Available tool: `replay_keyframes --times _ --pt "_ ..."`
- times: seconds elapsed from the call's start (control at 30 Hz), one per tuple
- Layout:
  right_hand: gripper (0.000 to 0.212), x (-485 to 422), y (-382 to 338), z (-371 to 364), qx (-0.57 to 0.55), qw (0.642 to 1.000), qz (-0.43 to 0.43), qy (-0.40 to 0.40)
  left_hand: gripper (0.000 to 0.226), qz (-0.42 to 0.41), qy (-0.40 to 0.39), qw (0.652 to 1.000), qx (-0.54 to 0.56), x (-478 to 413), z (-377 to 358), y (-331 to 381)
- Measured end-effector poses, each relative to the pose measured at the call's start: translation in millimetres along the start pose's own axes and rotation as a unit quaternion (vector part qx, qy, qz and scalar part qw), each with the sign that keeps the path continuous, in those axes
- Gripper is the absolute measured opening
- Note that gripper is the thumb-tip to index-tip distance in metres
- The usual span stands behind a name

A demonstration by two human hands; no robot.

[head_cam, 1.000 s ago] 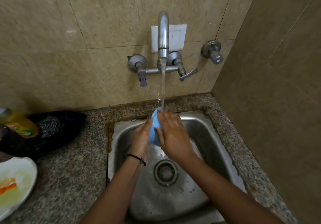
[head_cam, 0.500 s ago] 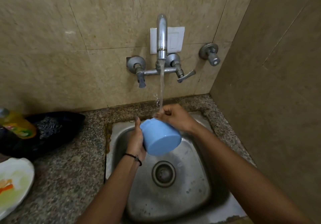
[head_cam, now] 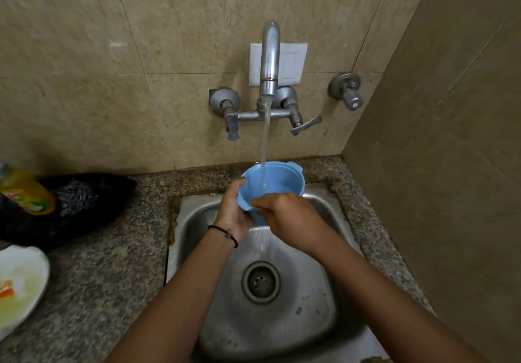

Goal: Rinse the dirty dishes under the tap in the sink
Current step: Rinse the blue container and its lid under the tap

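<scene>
**Blue cup held under the running tap**

At the centre of the frame, a blue cup sits mouth-up over the back edge of the steel sink, directly beneath the tap in the upper middle. A stream of water falls from the spout into the cup, and water also runs down below the cup toward the drain.

The left hand is wrapped around the cup's left side, thumb on the rim. The right hand is closed on the near rim, fingers pinching its edge. A dark band circles the left wrist.

On the speckled table at the left of the frame lie a white plate with food residue, a black bag, and a yellow bottle leaning against the bag.
</scene>
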State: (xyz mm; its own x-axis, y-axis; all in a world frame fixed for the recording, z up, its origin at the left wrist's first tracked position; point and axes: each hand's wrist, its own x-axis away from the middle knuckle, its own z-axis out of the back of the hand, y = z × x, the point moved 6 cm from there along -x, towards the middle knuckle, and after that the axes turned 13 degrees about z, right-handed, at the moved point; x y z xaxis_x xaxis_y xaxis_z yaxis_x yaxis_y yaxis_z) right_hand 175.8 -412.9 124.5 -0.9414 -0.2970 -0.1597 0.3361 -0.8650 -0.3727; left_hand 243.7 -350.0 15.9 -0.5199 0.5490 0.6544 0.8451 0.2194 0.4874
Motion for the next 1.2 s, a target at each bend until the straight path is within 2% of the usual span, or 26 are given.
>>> replay_keyframes --times 0.13,0.33,0.47,0.57,0.67,0.73,0.83,0.9,0.97,1.2 --pt "0.039 -14.3 3.2 -5.8 0.013 0.999 -0.029 -0.042 0.051 0.006 -0.028 0.999 0.014 -6.9 -17.1 -0.7" --pt "0.037 -27.7 4.7 -11.5 0.022 0.998 -0.051 -0.044 0.056 0.000 -0.068 0.995 0.071 -2.3 -33.0 -2.7" --pt "0.032 -20.0 12.6 -16.0 -0.094 0.993 -0.033 -0.059 0.054 -0.008 -0.044 0.999 0.015 -1.4 -14.2 -0.8" --pt "0.025 -25.4 31.4 -17.5 -0.139 0.989 -0.054 -0.012 0.045 -0.026 -0.037 0.999 -0.016 4.5 -10.0 -1.6" --pt "0.009 -39.5 44.4 -17.4 -0.155 0.985 -0.061 0.044 0.048 -0.040 -0.032 0.998 -0.025 9.7 -11.2 -9.4" --pt "0.010 -48.0 50.7 -15.8 -0.139 0.987 -0.068 0.037 0.047 -0.043 -0.036 0.998 -0.028 13.1 -8.5 -11.8" --pt "0.027 -53.0 59.3 -9.6 -0.019 0.995 -0.098 0.000 0.043 -0.034 -0.040 0.998 -0.041 18.5 -0.9 -12.5" --pt "0.031 -55.8 61.2 -4.9 0.053 0.992 -0.113 0.000 0.041 -0.031 -0.030 0.998 -0.048 21.3 2.2 -11.4" --pt "0.033 -57.6 65.2 -0.9 0.065 0.988 -0.139 0.025 0.037 -0.035 -0.012 0.998 -0.050 24.0 4.2 -9.8" --pt "0.028 -45.4 82.1 -4.2 -0.024 0.967 -0.240 0.082 0.028 -0.077 0.087 0.991 -0.060 24.1 30.8 -6.7"
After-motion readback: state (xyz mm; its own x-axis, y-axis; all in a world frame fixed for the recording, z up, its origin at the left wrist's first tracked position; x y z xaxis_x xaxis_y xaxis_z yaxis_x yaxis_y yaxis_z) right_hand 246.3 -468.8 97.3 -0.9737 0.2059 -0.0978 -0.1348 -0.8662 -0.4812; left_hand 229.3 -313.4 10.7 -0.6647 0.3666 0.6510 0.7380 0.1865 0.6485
